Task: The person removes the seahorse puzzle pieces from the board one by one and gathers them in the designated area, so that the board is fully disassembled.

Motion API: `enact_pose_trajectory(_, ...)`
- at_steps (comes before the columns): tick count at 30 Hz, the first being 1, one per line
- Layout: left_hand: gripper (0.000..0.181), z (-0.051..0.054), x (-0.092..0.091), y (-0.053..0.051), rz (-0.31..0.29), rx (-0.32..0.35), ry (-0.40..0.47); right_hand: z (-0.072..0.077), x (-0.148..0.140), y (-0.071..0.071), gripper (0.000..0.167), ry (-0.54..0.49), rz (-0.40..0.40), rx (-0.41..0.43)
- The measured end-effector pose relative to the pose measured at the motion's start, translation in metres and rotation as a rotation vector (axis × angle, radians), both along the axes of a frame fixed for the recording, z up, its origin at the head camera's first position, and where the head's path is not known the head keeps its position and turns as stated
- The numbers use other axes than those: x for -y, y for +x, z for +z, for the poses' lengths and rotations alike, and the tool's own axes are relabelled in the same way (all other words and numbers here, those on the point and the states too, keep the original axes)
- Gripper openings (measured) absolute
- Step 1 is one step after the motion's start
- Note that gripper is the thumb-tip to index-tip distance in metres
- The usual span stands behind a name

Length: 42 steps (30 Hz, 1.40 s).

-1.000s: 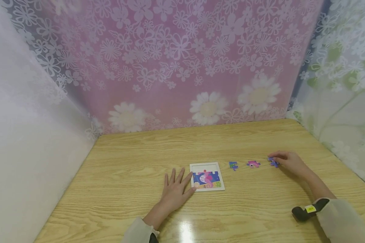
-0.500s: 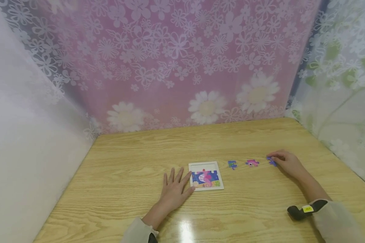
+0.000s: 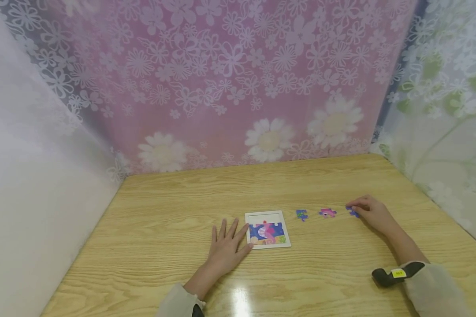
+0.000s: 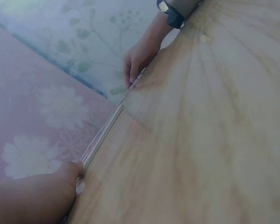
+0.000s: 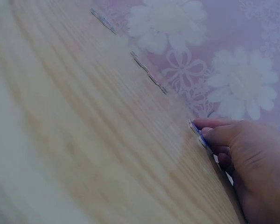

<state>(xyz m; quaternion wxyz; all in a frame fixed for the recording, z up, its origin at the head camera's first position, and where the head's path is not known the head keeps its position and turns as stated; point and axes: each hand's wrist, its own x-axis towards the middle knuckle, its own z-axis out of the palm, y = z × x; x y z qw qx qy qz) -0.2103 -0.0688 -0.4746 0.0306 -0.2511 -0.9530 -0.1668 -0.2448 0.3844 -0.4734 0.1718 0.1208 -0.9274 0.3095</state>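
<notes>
My left hand point(image 3: 227, 253) lies spread on the table, its index finger and thumb touching the left edge of a white puzzle frame point(image 3: 288, 240). Inside the frame, fitted pieces form part of a pink seahorse picture point(image 3: 266, 232); its upper strip shows bare white. At the right, my right hand point(image 3: 374, 215) pinches a blue-purple puzzle piece point(image 3: 353, 212) between thumb and index finger, down at the table surface. The fingers partly hide that piece. In the right wrist view, thumb and index finger meet the thin puzzle piece point(image 5: 201, 138) at its edge.
Between the frame and my right hand lie a blue-green puzzle piece point(image 3: 301, 214) and a pink puzzle piece point(image 3: 327, 213) with an eye, spaced in a row. The wooden table point(image 3: 174, 198) ends at a flowered pink curtain point(image 3: 222, 88). Pale curtains hang at both sides.
The head view has shifted slightly, moving everything a little leftward. My right hand stays on the same puzzle piece, and my left hand stays against the frame.
</notes>
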Motion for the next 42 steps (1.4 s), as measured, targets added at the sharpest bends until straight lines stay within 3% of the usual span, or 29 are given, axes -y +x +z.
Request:
enact_pose_trajectory(17,0.062,-0.0013,0.0003,0.0000,0.002,-0.008,-0.012,0.0021,0.0026,0.0011,0.014,-0.014,-0.002,0.016)
enact_pose_trajectory(26,0.061,0.0031,0.0002,0.0018,-0.011,-0.004,0.004,-0.0003,0.0005,-0.0002,0.015,0.002,-0.028,0.020)
enact_pose_trajectory(42,0.062,-0.0014,0.0007,-0.0002,-0.008,0.002,0.004,0.0009,0.0015,0.0018,0.016,-0.027,-0.029,0.042)
